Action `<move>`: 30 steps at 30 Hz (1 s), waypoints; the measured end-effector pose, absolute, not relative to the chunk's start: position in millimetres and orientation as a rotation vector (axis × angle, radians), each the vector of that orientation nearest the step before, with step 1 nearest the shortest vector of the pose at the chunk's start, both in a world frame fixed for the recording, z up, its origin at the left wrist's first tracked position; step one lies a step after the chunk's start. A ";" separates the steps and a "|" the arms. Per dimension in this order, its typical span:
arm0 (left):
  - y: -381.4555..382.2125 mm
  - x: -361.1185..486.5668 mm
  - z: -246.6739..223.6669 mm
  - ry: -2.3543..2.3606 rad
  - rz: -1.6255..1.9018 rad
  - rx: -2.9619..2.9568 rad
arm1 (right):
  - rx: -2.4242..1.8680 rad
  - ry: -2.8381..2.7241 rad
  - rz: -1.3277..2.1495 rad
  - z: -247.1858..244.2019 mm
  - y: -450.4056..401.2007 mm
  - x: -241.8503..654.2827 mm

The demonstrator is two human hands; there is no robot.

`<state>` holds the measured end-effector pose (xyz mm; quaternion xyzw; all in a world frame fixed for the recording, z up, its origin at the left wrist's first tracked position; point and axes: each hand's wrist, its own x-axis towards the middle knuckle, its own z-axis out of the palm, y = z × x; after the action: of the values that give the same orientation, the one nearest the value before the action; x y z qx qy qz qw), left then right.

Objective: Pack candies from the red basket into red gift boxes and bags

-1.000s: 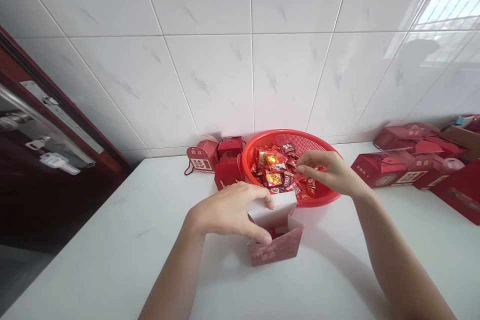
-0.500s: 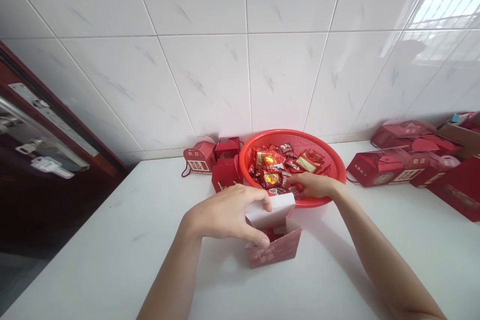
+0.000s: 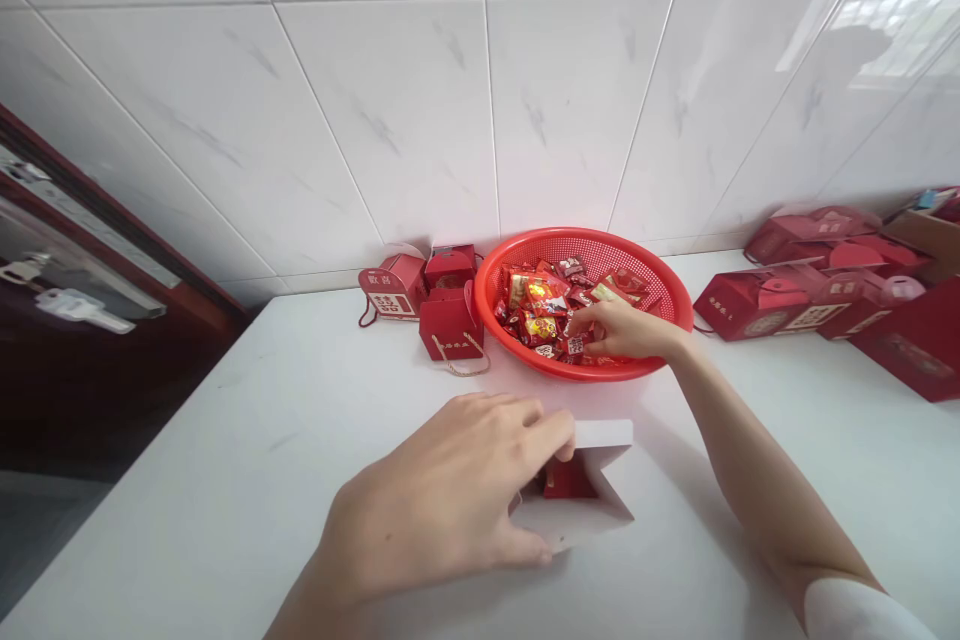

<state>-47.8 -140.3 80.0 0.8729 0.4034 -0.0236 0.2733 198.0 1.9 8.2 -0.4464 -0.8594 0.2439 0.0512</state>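
My left hand (image 3: 457, 495) grips an open gift box (image 3: 600, 510) by its left side, thumb at the near wall and fingers over the far edge. The box's pale inside shows, with red wrapped pieces lying at the bottom. My right hand (image 3: 626, 328) reaches into a red plastic basket (image 3: 679, 310) on the right. Its fingers are closed around a small wrapped candy (image 3: 575, 345) on the pile. The candies (image 3: 541, 295) around it have red, gold and brown wrappers.
Small red gift boxes (image 3: 390, 285) stand left of the basket, one with a rope handle (image 3: 450, 352). Several more boxes (image 3: 757, 305) and an open carton (image 3: 926, 240) are at the right. A tiled wall (image 3: 420, 120) rises behind the white table (image 3: 300, 390); a door with keys (image 3: 82, 308) is left.
My left hand and the box have come nearer, and the box is tilted so its inside faces me more. My right hand stays in the basket, its fingers lifted slightly. The view has dipped.
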 end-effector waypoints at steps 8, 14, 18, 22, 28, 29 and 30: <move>-141.7 -49.2 78.9 1.072 -0.083 2.385 | -1.277 -2.490 0.727 19.8 -0.7 204.6; -136.8 -49.7 84.0 1.042 -0.109 2.354 | -1.125 -2.387 0.753 31.9 -6.7 212.4; -136.2 -49.8 84.4 1.056 -0.100 2.335 | -1.020 -2.345 0.732 40.9 -15.2 212.9; -134.0 -50.4 84.3 1.057 -0.099 2.319 | -0.902 -2.275 0.724 54.3 -29.9 212.1; -131.0 -50.0 85.3 1.049 -0.124 2.300 | -0.800 -2.034 0.819 75.7 -58.5 214.9; -130.5 -50.0 85.4 1.048 -0.130 2.302 | -0.748 -2.014 0.853 78.3 -62.9 216.1; -129.8 -50.2 85.4 1.049 -0.130 2.307 | -0.677 -2.009 0.894 80.6 -67.1 217.2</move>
<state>-50.2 -129.8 85.4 0.8679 0.3947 -0.0490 0.2975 217.2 -67.1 80.6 -0.2688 -0.7972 0.3547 0.4080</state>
